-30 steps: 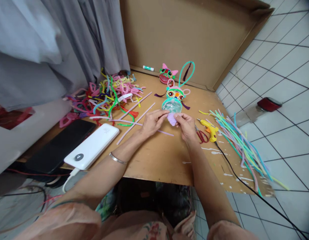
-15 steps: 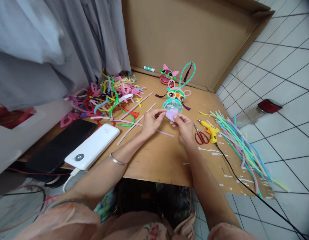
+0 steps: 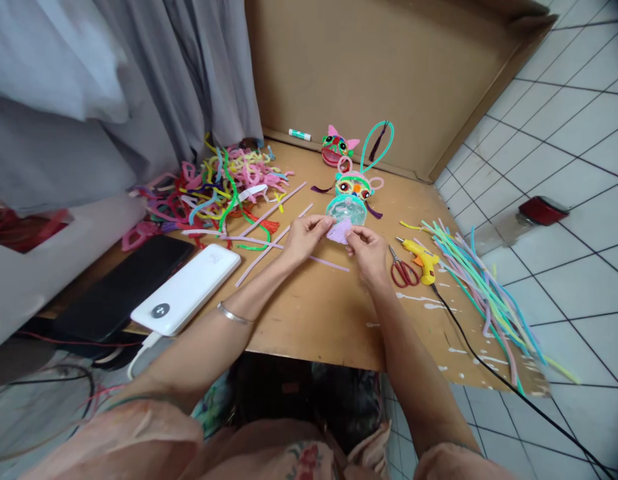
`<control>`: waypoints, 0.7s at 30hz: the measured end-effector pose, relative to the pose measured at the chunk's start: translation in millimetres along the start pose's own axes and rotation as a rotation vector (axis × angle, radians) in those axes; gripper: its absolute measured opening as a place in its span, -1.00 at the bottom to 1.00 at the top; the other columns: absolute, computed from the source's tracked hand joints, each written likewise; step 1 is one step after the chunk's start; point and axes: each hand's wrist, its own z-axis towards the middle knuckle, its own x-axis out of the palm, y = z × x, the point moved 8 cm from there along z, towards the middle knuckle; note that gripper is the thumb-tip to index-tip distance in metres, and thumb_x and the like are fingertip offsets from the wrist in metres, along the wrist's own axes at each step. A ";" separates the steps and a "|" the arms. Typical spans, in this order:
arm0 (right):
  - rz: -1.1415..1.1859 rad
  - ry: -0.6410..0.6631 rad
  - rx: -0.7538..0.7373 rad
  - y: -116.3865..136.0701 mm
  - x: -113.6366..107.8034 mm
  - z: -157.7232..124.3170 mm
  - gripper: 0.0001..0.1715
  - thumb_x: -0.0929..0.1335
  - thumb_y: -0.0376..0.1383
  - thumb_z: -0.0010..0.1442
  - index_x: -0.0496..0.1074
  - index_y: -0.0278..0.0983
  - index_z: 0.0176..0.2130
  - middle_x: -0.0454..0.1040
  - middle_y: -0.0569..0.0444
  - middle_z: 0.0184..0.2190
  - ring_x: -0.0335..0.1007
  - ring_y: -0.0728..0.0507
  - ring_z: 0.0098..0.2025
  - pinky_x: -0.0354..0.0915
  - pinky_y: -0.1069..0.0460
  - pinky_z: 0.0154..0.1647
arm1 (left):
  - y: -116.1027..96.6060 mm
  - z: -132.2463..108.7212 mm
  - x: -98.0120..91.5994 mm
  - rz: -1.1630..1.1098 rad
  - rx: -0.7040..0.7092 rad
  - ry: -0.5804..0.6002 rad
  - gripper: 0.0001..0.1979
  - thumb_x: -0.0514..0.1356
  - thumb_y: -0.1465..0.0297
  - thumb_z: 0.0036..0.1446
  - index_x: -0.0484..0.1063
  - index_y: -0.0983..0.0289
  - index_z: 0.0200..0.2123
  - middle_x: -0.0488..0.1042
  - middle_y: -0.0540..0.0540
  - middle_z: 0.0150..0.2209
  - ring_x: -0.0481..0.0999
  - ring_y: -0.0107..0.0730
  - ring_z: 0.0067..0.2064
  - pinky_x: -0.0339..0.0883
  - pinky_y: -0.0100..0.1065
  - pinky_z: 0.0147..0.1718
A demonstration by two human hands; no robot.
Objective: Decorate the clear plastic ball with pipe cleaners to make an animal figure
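In the head view, the left hand (image 3: 306,239) and the right hand (image 3: 367,250) pinch opposite sides of a lilac patch (image 3: 340,232) near the centre of the frame, just below a colourful toy (image 3: 356,189). Scissors (image 3: 397,263) and a yellow glue gun (image 3: 423,255) lie right of centre; pipe cleaners (image 3: 481,287) fan out at the right.

A white power bank (image 3: 191,287) lies beside a black slab (image 3: 123,285), near grey fabric (image 3: 189,80).
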 end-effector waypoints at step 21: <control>-0.038 0.025 -0.030 7.3 1.1 0.4 -0.75 0.38 -0.12 -0.11 0.48 -0.25 -0.46 0.39 0.18 -0.59 0.19 0.01 -0.54 0.18 0.06 -0.46 | 7.1 1.8 13.2 -0.075 -0.049 0.144 -0.53 0.28 -0.03 0.00 0.50 0.32 -0.48 0.38 -0.01 -0.57 0.29 -0.49 -0.51 0.20 -0.42 -0.46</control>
